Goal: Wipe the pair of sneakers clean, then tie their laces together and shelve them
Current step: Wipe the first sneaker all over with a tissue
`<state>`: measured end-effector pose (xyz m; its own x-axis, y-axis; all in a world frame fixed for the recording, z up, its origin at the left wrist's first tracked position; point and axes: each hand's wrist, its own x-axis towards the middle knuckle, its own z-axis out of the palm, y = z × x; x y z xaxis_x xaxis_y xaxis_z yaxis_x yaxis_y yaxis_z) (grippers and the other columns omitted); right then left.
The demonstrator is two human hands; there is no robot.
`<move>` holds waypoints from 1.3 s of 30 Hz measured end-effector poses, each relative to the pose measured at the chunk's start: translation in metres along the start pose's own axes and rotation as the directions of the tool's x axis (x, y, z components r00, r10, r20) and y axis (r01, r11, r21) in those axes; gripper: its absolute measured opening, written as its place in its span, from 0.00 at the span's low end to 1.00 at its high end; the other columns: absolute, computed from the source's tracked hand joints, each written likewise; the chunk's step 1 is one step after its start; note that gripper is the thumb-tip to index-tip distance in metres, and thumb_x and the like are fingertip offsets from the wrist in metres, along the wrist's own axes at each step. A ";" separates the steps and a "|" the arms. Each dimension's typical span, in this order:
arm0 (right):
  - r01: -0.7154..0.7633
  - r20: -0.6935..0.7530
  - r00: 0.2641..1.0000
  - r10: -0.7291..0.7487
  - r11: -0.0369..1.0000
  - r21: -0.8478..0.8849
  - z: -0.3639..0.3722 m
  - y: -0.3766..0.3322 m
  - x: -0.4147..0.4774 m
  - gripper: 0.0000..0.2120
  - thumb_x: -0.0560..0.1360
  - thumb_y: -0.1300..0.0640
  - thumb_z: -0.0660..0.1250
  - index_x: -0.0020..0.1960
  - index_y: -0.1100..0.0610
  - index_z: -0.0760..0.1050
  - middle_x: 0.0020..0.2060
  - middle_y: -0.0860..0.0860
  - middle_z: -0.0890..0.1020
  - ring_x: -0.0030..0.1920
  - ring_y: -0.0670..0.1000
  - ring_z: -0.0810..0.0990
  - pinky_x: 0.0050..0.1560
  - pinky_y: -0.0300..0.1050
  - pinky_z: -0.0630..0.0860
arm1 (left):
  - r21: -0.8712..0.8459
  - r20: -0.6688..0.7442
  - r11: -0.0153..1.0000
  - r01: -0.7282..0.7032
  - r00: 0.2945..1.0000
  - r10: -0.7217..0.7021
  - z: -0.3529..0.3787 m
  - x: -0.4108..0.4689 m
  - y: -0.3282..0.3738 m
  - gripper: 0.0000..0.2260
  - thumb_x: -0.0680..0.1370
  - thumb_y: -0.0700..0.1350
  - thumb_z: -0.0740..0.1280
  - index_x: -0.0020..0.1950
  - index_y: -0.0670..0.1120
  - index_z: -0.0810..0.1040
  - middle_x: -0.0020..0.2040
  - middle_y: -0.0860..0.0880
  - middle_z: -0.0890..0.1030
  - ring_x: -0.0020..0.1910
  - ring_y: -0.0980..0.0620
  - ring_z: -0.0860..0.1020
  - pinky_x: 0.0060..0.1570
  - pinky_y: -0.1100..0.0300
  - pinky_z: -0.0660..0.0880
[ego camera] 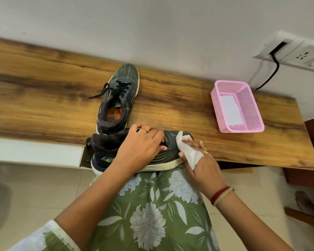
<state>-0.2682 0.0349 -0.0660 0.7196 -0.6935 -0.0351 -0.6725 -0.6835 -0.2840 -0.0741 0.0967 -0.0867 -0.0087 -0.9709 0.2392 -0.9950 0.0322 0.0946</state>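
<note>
Fingers [153,133] of the left hand [141,144] are curling down over the lace area of the near sneaker [105,149], clamping it from above. The fingers [200,144] of the right hand [201,160] are lying nearly straight and spread, pressing a white wipe [182,139] against the toe. That sneaker is lying crosswise at the very front of the tabletop [43,87], toe to the person's right, with its pale sole seeming to overhang the edge above the green floral dress [149,205]. The main risk is probably a slip: a firm stroke toward the body could be pushing the shoe off the edge and onto the floor [43,178] if the left hand's hold is loosening. The wipe is draping over the back of the right hand rather than bunching inside it, so it may be sliding loose or tearing on the sole's rim, leaving bare fingers rubbing dirt. Grime from the overhanging sole could also be smearing onto the dress. The far sneaker [118,91] is standing upright just behind, its heel touching or nearly touching the near one, with one end of its laces [122,86] trailing; a shove backward could be knocking it askew. The pink basket [242,129] is sitting well apart to the right, out of harm's way.
</note>
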 end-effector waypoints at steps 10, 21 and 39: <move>-0.035 0.036 0.999 0.036 0.999 -0.028 -0.001 -0.003 0.014 0.31 0.80 0.40 0.41 0.70 0.58 0.68 0.63 0.54 0.76 0.65 0.52 0.72 0.72 0.37 0.49 | 0.007 0.011 1.000 0.014 1.000 -0.014 0.003 0.004 0.000 0.17 0.77 0.59 0.53 0.45 0.49 0.73 0.42 0.52 0.80 0.45 0.49 0.77 0.46 0.51 0.69; -0.253 -0.100 0.942 0.320 0.873 0.418 -0.008 -0.003 0.005 0.16 0.80 0.45 0.54 0.59 0.53 0.73 0.53 0.51 0.78 0.49 0.44 0.77 0.46 0.45 0.76 | 0.003 0.007 1.000 0.025 1.000 -0.025 0.003 0.002 0.000 0.18 0.77 0.59 0.52 0.46 0.48 0.74 0.44 0.51 0.81 0.46 0.49 0.78 0.46 0.51 0.72; -0.144 0.016 0.989 0.145 0.961 0.236 0.015 -0.007 -0.005 0.35 0.77 0.35 0.43 0.70 0.58 0.68 0.66 0.52 0.73 0.67 0.45 0.67 0.69 0.37 0.59 | 0.002 0.028 1.000 0.026 0.999 -0.026 0.002 0.002 0.000 0.17 0.77 0.59 0.53 0.48 0.48 0.74 0.46 0.51 0.80 0.47 0.49 0.77 0.47 0.52 0.68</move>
<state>-0.2647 0.0469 -0.0778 0.6174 -0.7814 -0.0908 -0.7093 -0.5030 -0.4939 -0.0747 0.0945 -0.0883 0.0143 -0.9776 0.2098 -0.9951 0.0066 0.0989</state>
